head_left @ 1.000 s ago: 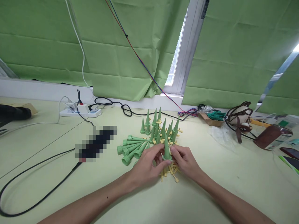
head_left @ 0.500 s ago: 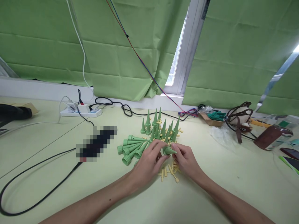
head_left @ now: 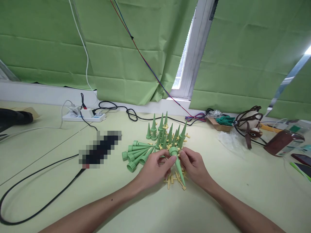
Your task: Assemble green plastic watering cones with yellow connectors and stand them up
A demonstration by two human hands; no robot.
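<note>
My left hand (head_left: 157, 166) is closed on a green plastic watering spike (head_left: 178, 168), thumb across its upper body, cap end up and tip slanting down toward me. Beside the cap, my right hand (head_left: 194, 163) is pinched, with a small yellow valve (head_left: 179, 149) just showing at the fingertips; most of it is hidden. Under the held spike lies a pile of loose yellow valves (head_left: 172, 178). Behind my hands, several green spikes (head_left: 154, 124) stand on their caps, many with yellow valves in the side. More green spikes (head_left: 138, 154) lie in a bundle to the left.
A blurred dark object (head_left: 100, 149) with a black cable lies on the table left of the spikes. Farther back is a white power strip (head_left: 84, 116). At right are a cardboard box (head_left: 220, 124), clear plastic wrap (head_left: 232, 140) and a brown jar (head_left: 283, 143).
The green spike has swung round: its tip pointed right and now points down toward me, with the cap up. My left hand has shifted its grip; my right hand has barely moved.
</note>
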